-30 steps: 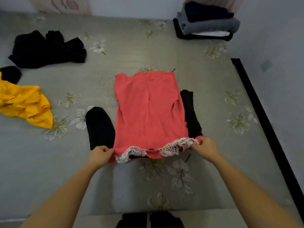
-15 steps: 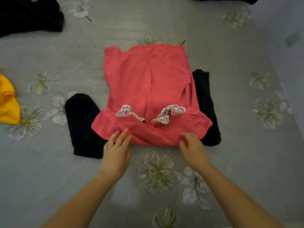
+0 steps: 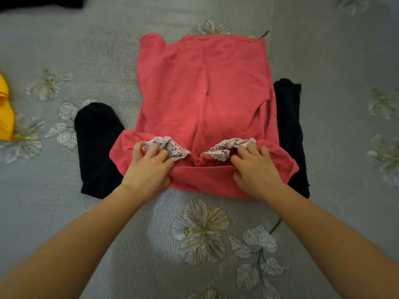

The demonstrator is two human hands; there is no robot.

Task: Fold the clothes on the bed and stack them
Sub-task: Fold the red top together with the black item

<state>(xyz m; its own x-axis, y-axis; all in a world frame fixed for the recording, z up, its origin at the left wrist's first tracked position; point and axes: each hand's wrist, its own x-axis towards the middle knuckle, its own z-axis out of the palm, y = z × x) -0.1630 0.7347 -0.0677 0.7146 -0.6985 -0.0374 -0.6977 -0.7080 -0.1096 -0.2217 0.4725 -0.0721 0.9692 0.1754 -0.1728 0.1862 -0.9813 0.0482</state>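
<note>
Left hand (image 3: 149, 169) and right hand (image 3: 255, 172): fingers curled, each grasping the near, turned-back end of the coral-pink top (image 3: 203, 89), thumbs at the fold and fingertips on its trim.

Grey flowered bedspread (image 3: 108, 244): lies beneath the top and fills the view.

Coral-pink top: spread flat at centre, its near end folded back onto itself.

Black garment (image 3: 97, 147): lies under the top, showing past both its left and right sides.

Dark cloth (image 3: 41, 2): well beyond the top, to its far left, cut by the frame edge.

Yellow garment (image 3: 5, 113): well apart to the left of the top, mostly out of frame.

White lace trim (image 3: 172, 148): two ruffled pieces on the top's folded-back end, one touching the fingertips of each hand.
</note>
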